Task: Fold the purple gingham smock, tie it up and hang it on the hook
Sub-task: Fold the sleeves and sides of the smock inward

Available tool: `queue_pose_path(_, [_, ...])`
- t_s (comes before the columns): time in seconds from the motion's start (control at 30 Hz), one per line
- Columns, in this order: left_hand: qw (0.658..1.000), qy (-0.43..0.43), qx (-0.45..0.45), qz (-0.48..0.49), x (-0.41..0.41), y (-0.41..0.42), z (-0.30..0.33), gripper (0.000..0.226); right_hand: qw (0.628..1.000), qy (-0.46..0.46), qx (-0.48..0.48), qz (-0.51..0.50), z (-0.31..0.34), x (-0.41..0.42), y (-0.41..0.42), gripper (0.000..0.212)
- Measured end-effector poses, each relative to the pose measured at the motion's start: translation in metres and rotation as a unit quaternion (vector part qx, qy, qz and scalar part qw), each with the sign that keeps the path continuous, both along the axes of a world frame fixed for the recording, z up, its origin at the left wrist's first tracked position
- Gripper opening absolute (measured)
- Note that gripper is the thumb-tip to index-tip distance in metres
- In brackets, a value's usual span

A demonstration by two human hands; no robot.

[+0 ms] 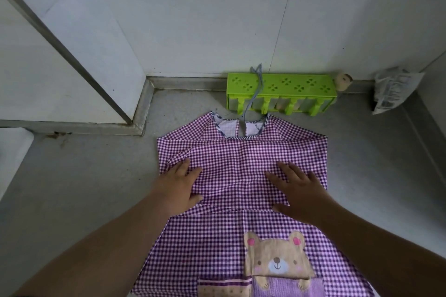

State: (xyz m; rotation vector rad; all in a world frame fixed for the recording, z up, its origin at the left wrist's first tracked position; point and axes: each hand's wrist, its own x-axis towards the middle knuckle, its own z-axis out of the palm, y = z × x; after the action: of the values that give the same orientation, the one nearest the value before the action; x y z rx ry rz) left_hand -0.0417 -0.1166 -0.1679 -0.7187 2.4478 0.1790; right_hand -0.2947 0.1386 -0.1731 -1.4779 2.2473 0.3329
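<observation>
A left hand (179,184) presses flat, fingers straight, on a purple gingham smock (241,200) spread on the grey floor (84,188), its sleeves folded in; the right hand (298,188) lies flat alongside, fingers spread, below a green rack (281,93) against the wall.

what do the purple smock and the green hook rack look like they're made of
Smock: thin woven fabric, probably cotton, matte; it creases softly and shows a printed gingham check. Green hook rack: likely moulded plastic, smooth with a slight sheen, uniform colour and clover-shaped cut-outs.
</observation>
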Motion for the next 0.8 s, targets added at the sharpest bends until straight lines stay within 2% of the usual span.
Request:
queue_pose_path(0.1, [0.998,-0.052,-0.008,-0.026,0.005,0.0,0.0,0.111,1.0,-0.012,0.013,-0.003,-0.001,-0.002,0.002,0.096])
queue_pose_path(0.3, [0.993,-0.031,-0.023,-0.108,0.018,0.003,-0.004,0.073,0.999,-0.02,0.026,-0.002,0.0,-0.01,-0.002,0.099])
queue_pose_path(0.8, [0.996,-0.065,-0.038,-0.049,-0.041,-0.026,-0.012,0.074,0.997,-0.041,0.031,-0.059,-0.002,-0.048,-0.036,0.105])
